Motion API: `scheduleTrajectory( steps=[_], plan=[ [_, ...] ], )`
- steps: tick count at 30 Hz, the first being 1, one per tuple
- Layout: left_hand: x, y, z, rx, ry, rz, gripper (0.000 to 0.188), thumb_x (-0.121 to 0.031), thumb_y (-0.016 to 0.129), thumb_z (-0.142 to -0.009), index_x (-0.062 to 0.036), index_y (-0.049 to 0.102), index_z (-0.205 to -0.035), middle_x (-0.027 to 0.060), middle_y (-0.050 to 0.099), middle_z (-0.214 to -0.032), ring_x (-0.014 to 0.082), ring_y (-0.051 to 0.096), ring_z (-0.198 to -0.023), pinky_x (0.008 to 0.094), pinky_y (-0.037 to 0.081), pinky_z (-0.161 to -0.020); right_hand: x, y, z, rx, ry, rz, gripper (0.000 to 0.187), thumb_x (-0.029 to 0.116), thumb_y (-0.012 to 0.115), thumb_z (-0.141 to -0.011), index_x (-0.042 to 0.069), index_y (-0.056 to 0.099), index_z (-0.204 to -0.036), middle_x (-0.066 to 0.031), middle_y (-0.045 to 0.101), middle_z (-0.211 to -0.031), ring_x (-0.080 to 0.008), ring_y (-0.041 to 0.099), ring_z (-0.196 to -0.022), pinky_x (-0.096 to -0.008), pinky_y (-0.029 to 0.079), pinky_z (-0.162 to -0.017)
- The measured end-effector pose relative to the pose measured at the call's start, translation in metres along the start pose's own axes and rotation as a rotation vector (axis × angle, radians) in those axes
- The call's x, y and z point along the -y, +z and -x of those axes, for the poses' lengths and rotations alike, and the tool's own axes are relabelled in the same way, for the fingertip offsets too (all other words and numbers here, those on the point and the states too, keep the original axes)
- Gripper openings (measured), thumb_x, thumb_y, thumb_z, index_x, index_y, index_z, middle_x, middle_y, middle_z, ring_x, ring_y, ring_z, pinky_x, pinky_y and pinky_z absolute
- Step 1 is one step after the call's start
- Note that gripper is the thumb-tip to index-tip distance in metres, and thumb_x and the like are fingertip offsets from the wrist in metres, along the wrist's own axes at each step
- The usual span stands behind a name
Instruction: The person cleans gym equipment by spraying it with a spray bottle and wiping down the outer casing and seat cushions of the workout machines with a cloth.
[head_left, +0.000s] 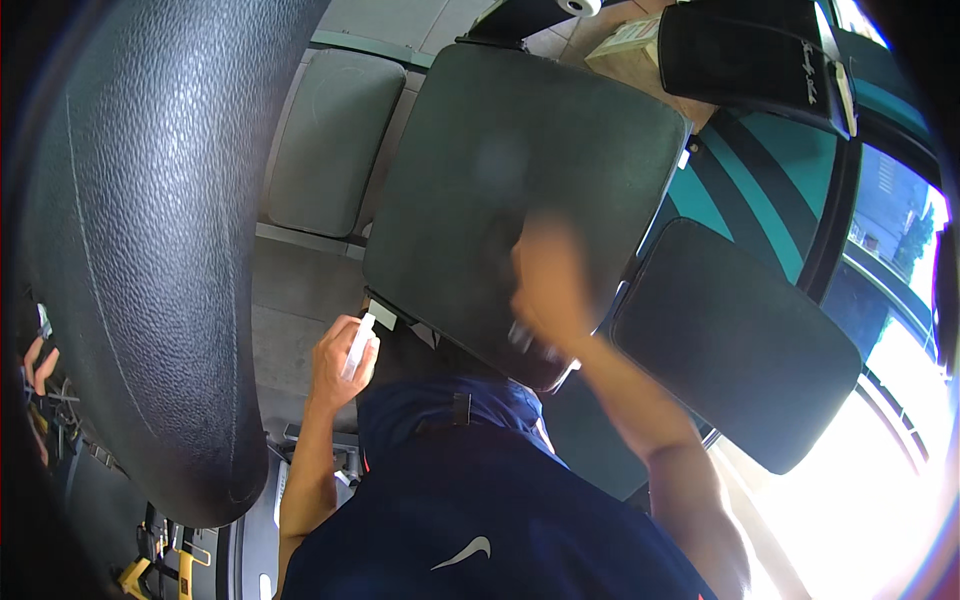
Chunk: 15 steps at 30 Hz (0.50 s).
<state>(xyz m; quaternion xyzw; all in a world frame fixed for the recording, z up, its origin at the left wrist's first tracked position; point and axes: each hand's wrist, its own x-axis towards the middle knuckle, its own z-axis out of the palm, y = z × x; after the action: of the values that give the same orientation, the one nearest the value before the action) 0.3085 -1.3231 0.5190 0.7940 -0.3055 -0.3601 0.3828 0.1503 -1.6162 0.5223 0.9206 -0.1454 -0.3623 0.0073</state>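
Note:
My left hand (338, 362) is closed around a slim white object (358, 346) that looks like the head of a spray bottle; its lower part is hidden by the fingers. It is beside the near left corner of a large black padded board (520, 130). Over the near right part of that pad is my right hand (555, 285), smeared by motion. A dark blurred patch (507, 240) shows just left of its fingers; whether this is a dark cloth or a shadow, I cannot tell. Something shiny blurs near the right wrist.
Smaller black pads flank the board, one at the left (335, 140) and one at the right (735, 340). A long, thick black padded roll (170, 230) fills the left side. A black padded part (745, 60) and cardboard box (630, 60) are at the far right, near windows.

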Motion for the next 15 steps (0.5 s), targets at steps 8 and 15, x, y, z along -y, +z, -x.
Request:
scheduleTrajectory(
  steps=[8, 15],
  plan=[
    [0.010, 0.005, 0.022, 0.064, 0.065, -0.095, 0.011, -0.009, 0.068, -0.086, -0.0020, 0.065, -0.094, 0.0129, 0.063, -0.092, 0.0350, 0.063, -0.074, 0.0413, 0.051, -0.065, -0.024, 0.021, -0.145, -0.559, 0.287, 0.055, 0.064, 0.032, 0.055, -0.091, -0.005, 0.049, -0.143, -0.0232, 0.039, -0.154, -0.0491, 0.026, -0.145, -0.0579, 0.019, -0.119],
    [0.033, 0.006, 0.027, 0.116, 0.047, -0.033, 0.011, -0.011, 0.069, -0.085, -0.0028, 0.065, -0.091, 0.0115, 0.063, -0.090, 0.0338, 0.064, -0.075, 0.0409, 0.051, -0.065, 0.111, 0.073, 0.013, -0.154, -0.140, -0.268, 0.081, 0.036, 0.071, -0.083, -0.004, 0.042, -0.147, -0.0214, 0.031, -0.157, -0.0468, 0.018, -0.148, -0.0573, 0.018, -0.120]
  ],
)
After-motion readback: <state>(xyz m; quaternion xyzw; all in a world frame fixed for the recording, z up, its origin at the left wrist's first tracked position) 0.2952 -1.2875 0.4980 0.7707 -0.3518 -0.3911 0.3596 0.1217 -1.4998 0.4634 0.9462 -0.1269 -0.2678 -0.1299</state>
